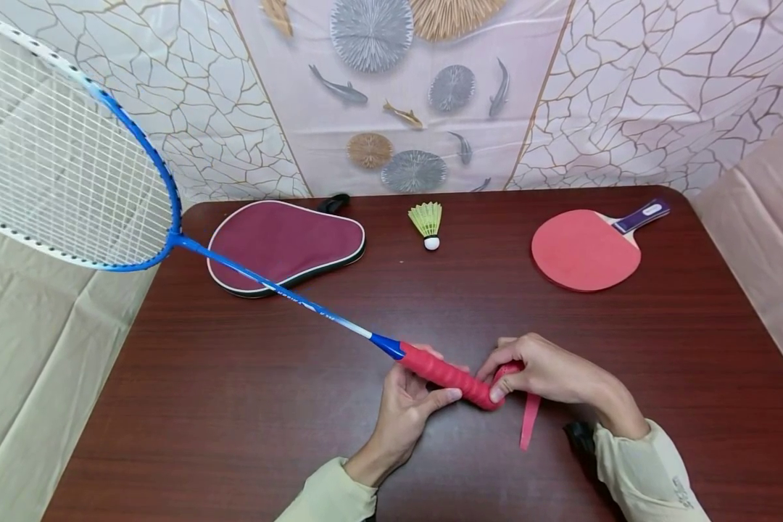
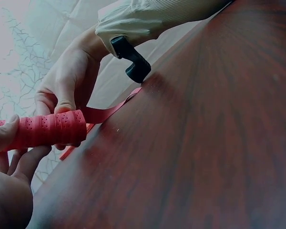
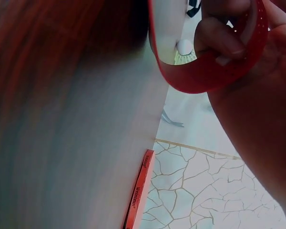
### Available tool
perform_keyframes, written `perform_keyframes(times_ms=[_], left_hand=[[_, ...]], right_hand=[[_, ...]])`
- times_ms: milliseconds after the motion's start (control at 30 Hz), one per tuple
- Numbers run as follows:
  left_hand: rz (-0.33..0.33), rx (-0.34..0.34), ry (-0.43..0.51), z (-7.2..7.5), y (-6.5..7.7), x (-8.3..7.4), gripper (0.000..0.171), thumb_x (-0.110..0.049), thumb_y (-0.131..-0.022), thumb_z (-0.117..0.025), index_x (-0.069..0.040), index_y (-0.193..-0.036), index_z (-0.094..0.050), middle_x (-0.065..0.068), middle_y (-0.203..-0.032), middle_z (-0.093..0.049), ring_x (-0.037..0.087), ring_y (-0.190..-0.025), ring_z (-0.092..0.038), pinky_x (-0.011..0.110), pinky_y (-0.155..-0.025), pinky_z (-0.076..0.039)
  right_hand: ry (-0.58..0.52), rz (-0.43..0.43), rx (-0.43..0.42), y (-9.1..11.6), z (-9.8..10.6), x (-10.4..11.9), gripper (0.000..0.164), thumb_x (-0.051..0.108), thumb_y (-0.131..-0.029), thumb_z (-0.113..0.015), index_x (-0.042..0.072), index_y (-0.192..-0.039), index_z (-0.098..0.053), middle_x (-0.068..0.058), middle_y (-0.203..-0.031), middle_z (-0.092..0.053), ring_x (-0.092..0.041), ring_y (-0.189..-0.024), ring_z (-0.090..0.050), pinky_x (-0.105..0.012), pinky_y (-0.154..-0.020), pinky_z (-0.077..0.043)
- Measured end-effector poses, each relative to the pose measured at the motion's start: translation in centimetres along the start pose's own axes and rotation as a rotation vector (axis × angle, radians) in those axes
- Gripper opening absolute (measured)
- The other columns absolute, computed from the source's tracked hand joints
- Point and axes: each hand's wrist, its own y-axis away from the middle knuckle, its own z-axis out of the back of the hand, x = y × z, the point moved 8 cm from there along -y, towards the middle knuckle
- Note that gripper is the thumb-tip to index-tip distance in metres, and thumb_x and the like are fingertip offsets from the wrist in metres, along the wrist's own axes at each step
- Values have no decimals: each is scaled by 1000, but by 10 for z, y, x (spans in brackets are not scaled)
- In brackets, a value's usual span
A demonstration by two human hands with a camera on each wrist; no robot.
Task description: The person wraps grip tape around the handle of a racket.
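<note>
A blue and white badminton racket (image 1: 287, 291) slants across the head view, its strung head raised at the upper left. Perforated red grip tape winds in overlapping turns round its handle (image 1: 440, 371). My left hand (image 1: 401, 415) grips this wrapped handle, thumb along the near side. At the butt end my right hand (image 1: 554, 371) pinches the red tape, thumb against the handle's end. A loose tail of tape (image 1: 530, 424) hangs below the right hand. In the right wrist view the tape (image 3: 190, 78) curves in a loop beside the fingers.
Along the table's back lie a maroon paddle case (image 1: 287, 243), a yellow shuttlecock (image 1: 427, 223) and a red table tennis bat (image 1: 586, 250). The dark wooden table (image 1: 235, 420) ends at a patterned cloth backdrop (image 1: 235, 109).
</note>
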Motion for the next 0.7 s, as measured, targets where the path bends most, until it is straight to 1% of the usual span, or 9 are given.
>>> perform_keyframes(times_ms=[167,267,367,433,533,600,633,700], left_hand=[[4,9,8,0,0,1,45,20,-80,-68,8,-118,-47,42,-105,-59,51,-102,-61,41,-91,-52],[13,5,18,-1,1,1,46,20,-80,-67,9,-120,-48,42,-106,-58,52,-103,-60,41,-91,-53],[40,-16,33,0,1,2,46,20,-81,-67,9,-122,-47,40,-108,-59,53,-104,-59,40,-90,-53],[67,-44,44,1,1,3,47,19,-81,-67,10,-122,-47,38,-111,-57,52,-105,-60,41,-89,-54],[108,-97,27,5,2,6,48,17,-81,-69,7,-124,-50,37,-116,-57,46,-106,-62,39,-88,-54],[121,-120,4,7,1,6,49,16,-80,-71,6,-124,-52,38,-119,-56,41,-106,-63,38,-87,-55],[121,-122,-10,7,1,6,49,15,-80,-71,4,-125,-53,38,-119,-56,39,-107,-63,38,-87,-55],[110,-100,-40,6,0,5,51,14,-81,-72,3,-127,-53,40,-121,-55,36,-109,-63,37,-89,-54]], right_hand=[[-14,-31,29,0,-3,-3,21,29,-79,-82,31,-99,-76,10,-86,-65,-10,-78,-59,-25,-66,-52],[-23,-29,40,1,-5,-3,19,30,-81,-81,32,-99,-76,11,-86,-64,-10,-78,-59,-25,-66,-52],[-15,-12,32,0,-5,-1,17,30,-81,-81,33,-97,-76,11,-84,-63,-9,-76,-59,-25,-65,-51],[-8,-7,23,0,-5,0,17,29,-81,-81,33,-96,-75,11,-83,-63,-9,-76,-58,-24,-64,-51],[-9,-25,11,0,-4,-1,17,29,-79,-82,33,-94,-75,10,-85,-63,-10,-77,-58,-25,-64,-52],[-16,-44,8,0,-3,-2,18,31,-79,-83,32,-94,-74,10,-88,-64,-11,-79,-59,-25,-64,-52],[-18,-53,6,0,-3,-2,18,32,-79,-83,32,-94,-74,10,-88,-64,-11,-79,-59,-25,-65,-52],[-19,-66,6,-1,-3,-3,19,35,-78,-83,32,-94,-73,9,-90,-65,-11,-79,-59,-26,-64,-52]])
